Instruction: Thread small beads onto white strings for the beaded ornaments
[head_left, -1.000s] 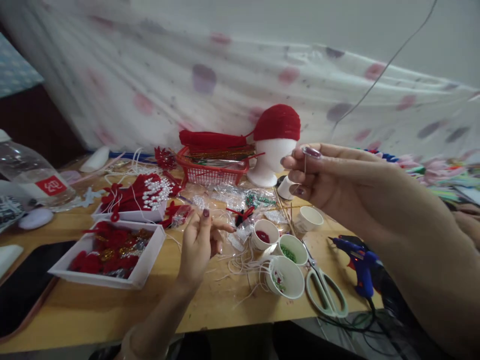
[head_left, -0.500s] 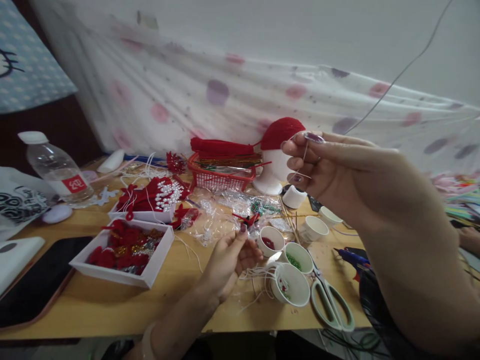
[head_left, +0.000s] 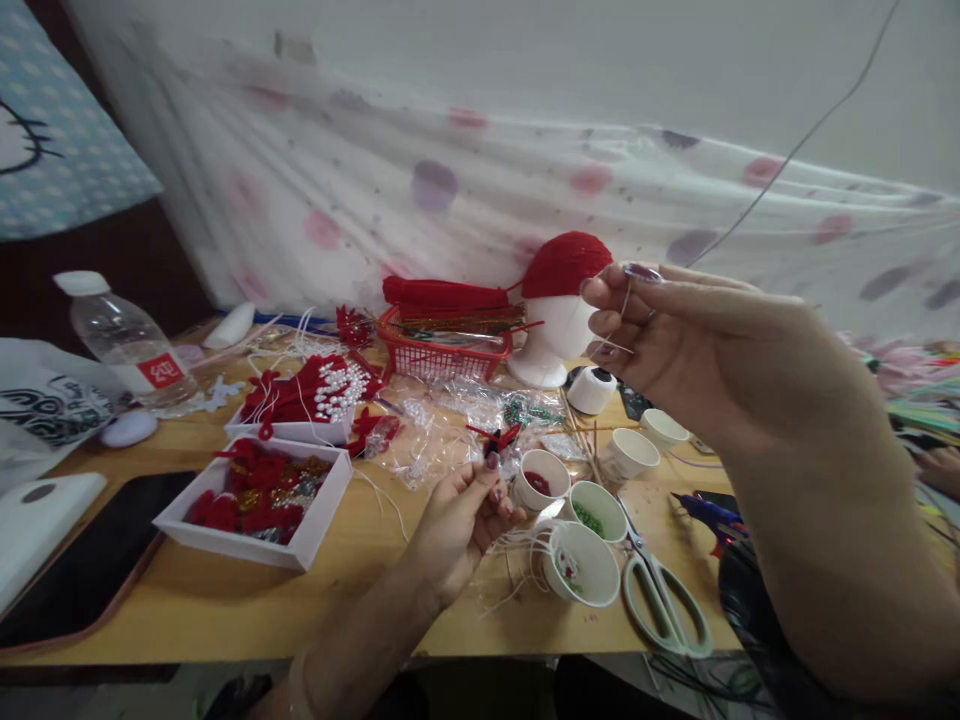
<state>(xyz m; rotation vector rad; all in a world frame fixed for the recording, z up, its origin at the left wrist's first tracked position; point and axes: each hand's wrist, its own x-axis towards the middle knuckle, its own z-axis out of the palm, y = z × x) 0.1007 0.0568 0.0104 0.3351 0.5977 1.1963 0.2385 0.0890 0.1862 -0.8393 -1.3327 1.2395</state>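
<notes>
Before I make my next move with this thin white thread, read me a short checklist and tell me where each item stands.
1. Thin white thread pinched in the right hand: ok.
2. Left hand gripping something between thumb and finger: cannot tell, too small to make out.
3. Round white cup with small red beads standing mouth up: ok.
4. Small green beads inside their own white cup: ok.
5. Metal scissors with pale green handles apart from both hands: ok.
6. Blue glue gun fully in sight: not ok, partly hidden.
</notes>
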